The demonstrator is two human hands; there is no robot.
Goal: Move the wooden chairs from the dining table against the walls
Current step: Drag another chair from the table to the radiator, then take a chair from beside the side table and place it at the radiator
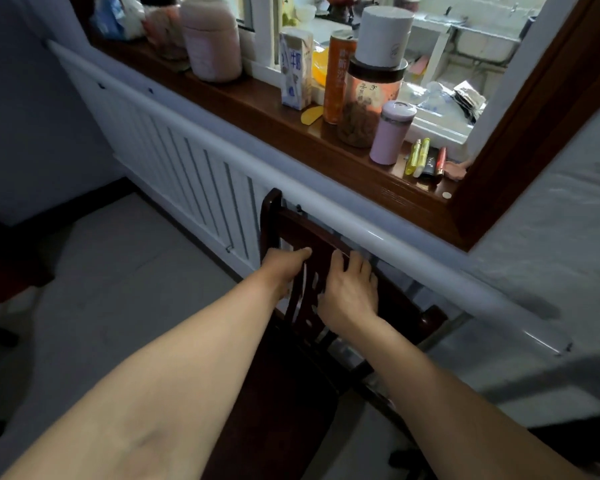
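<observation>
A dark wooden chair stands in front of me with its backrest against the white radiator cover on the wall below the window. My left hand grips the top rail of the backrest near its left post, thumb over the rail. My right hand holds the same rail a little to the right, fingers curled over the top edge. The chair's seat runs down between my forearms; its legs are hidden.
A white slatted radiator cover lines the wall. Above it a brown wooden windowsill carries jars, a milk carton, a can, a pink bottle and lighters. A white pipe runs along the wall. Dark furniture stands at the left on a pale tiled floor.
</observation>
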